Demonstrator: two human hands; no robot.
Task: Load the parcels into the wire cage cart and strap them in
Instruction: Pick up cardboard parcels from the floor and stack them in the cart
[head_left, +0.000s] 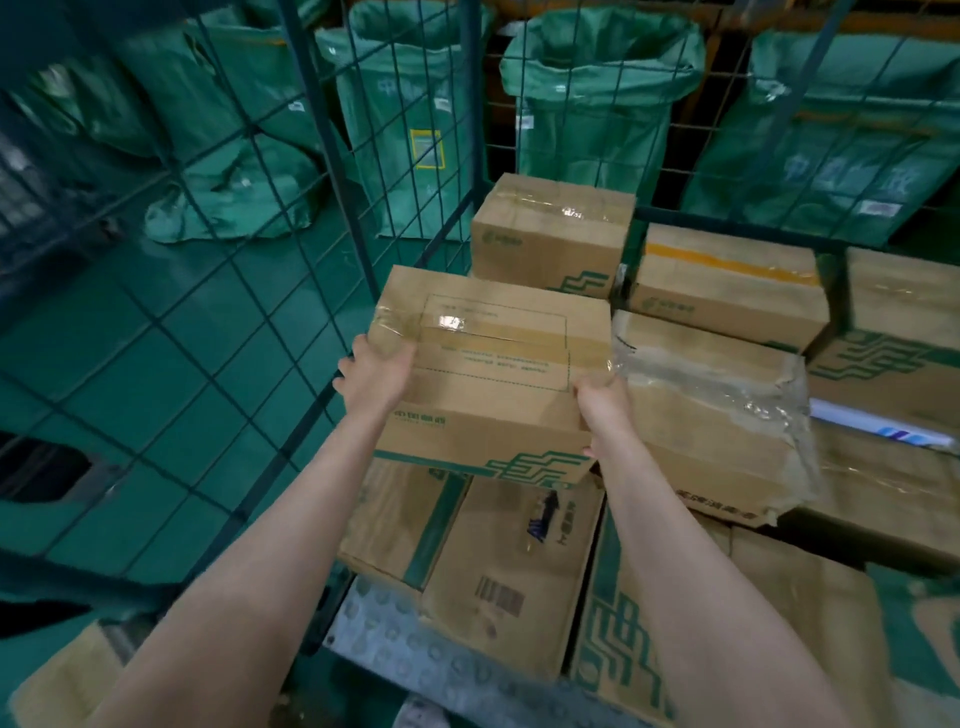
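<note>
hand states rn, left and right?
Left hand: holding the taped brown cardboard box, left end.
Right hand: holding the same box, right end.

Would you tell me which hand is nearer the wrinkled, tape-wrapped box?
Right: the right hand grips the held box beside the wrinkled box; the left hand grips the held box's opposite side.

Both forearms bare, stretched fwd. L grip (375, 376) clamps left side of box (493, 364), thumb on top, fingers curled round the side. R grip (605, 410) clamps right near corner, thumb up top, fingertips underneath.
</note>
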